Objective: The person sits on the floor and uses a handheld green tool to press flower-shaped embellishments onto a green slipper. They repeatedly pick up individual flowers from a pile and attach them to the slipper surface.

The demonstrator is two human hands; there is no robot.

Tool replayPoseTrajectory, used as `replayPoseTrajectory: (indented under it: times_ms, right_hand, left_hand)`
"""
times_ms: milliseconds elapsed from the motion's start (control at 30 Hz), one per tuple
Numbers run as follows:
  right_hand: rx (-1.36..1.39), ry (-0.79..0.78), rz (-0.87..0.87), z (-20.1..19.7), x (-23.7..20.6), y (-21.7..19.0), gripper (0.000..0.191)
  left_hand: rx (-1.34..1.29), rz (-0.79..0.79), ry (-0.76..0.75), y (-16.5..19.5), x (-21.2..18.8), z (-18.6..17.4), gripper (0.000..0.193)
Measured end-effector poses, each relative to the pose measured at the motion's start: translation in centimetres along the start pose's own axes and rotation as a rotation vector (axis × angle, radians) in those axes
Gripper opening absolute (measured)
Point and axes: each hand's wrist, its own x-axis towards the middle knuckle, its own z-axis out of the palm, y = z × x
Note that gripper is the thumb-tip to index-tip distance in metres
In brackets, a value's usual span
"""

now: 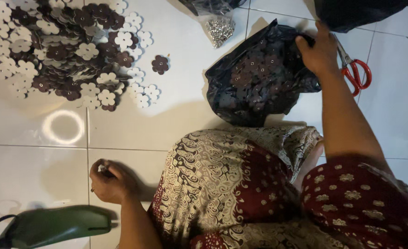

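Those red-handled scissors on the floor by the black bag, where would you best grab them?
By the red loop handles, I would say, coming from above on the open tile side to their right. The scissors lie flat on the white tile floor, loops toward the person and blades pointing away under the right hand, which grips the black plastic bag. The blades are partly hidden.

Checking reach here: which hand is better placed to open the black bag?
Right, likely. The right hand grips the black bag at its top edge; the left hand rests closed on the floor, well away.
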Motion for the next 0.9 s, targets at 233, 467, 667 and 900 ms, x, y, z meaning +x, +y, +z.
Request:
replayPoseTrajectory:
  times_ms: [233,467,667,900]
  right_hand:
    - [0.278,0.085,-0.022,-3.4,-6.1,-6.2,0.024]
    - [0.056,-0.037,-0.295,-2.8,-11.9,-13.9,0.018]
    - [0.009,-0.287,-0.206,-1.8,-13.3,-17.6,0.075]
    - [0.127,-0.246,-0.125,1.1,-13.6,-16.1,0.029]
  left_hand:
    - [-0.011,0.013,0.008,0.6,0.1,0.1,0.022]
    - [-0.073,0.015,0.007,1.6,0.4,0.0,0.020]
    - [-0.094,0.032,0.013,2.7,0.3,-0.1,0.019]
    - [-0.097,0.072,0.024,3.3,0.6,-0.2,0.021]
